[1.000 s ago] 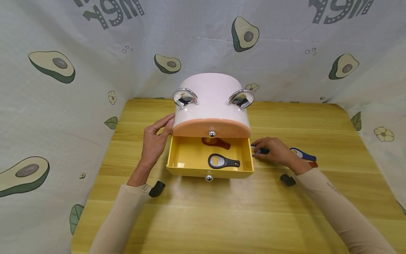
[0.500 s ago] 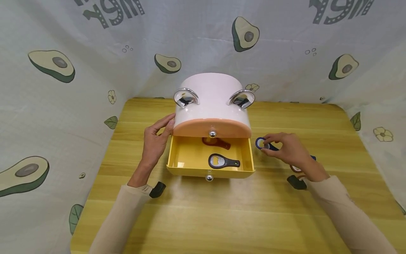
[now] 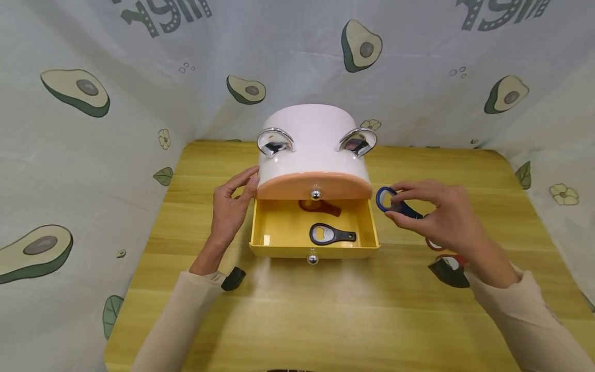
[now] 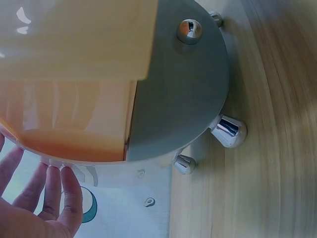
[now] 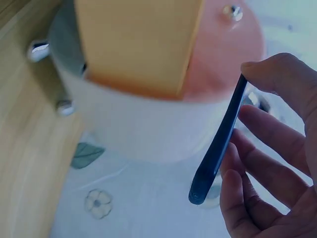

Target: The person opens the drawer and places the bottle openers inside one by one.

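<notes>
My right hand [image 3: 448, 214] pinches a blue bottle opener [image 5: 218, 144] between thumb and fingers, to the right of a rounded white box [image 3: 309, 129]. In the right wrist view the opener appears edge-on in front of the box. My left hand [image 3: 228, 209] touches the box's left side with extended fingertips. The box's lower yellow drawer [image 3: 279, 252] is pulled out, below a closed orange upper drawer [image 3: 344, 185]. In the yellow drawer lie a black bottle opener [image 3: 341, 236] and a reddish-brown bottle opener [image 3: 329, 208], the latter partly hidden at the back.
More bottle openers lie on the wooden table [image 3: 297, 320] under my right wrist, including one with a brown rim [image 3: 434, 247] and one with red [image 3: 460, 259], both partly covered. Silver ear-like pieces [image 3: 275, 142] stick out from the box. A patterned curtain [image 3: 297, 57] hangs behind.
The right hand has moved right and away from the drawer's side, bringing the blue bottle opener up with it. My left hand stays on the box; both drawers keep their positions.
</notes>
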`<control>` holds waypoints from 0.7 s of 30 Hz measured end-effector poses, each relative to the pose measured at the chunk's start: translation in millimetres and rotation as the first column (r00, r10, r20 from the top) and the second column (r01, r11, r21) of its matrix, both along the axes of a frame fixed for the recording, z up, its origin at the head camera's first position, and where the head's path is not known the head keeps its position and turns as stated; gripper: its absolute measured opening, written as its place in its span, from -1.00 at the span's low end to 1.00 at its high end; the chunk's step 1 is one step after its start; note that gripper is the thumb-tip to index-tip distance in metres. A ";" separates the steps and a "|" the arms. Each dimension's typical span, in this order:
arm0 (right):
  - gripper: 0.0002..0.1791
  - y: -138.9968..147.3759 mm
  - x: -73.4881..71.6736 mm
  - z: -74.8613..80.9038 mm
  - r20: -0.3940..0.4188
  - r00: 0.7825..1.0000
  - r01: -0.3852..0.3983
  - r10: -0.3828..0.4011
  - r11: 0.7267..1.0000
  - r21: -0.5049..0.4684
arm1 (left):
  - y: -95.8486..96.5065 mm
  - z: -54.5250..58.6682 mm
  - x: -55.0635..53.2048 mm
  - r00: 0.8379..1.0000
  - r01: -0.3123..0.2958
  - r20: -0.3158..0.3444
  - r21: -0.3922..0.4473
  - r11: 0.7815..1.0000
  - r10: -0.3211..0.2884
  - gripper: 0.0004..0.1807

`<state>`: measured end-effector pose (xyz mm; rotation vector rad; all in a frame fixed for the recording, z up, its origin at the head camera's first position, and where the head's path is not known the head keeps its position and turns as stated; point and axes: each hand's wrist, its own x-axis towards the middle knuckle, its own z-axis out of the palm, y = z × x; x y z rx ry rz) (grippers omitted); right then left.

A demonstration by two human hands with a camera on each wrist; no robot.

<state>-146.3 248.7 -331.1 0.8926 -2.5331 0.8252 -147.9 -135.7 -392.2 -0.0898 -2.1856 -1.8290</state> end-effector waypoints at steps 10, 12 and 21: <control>-0.52 -69.1 17.1 11.5 -0.036 0.947 -0.321 0.320 0.947 0.003 | -0.6 -0.7 -1.3 1.000 -0.003 -0.001 -0.008 1.000 0.003 -0.67; -0.64 -83.7 18.3 9.1 -0.035 0.940 -0.340 0.340 0.940 0.022 | -0.5 -0.8 -1.3 1.000 -0.003 -0.004 -0.006 1.000 0.003 -0.67; -0.75 -132.4 22.8 -2.8 0.075 0.952 -0.303 0.297 0.949 0.087 | -1.3 -0.5 -0.8 1.000 0.003 0.008 0.011 1.000 -0.003 -0.68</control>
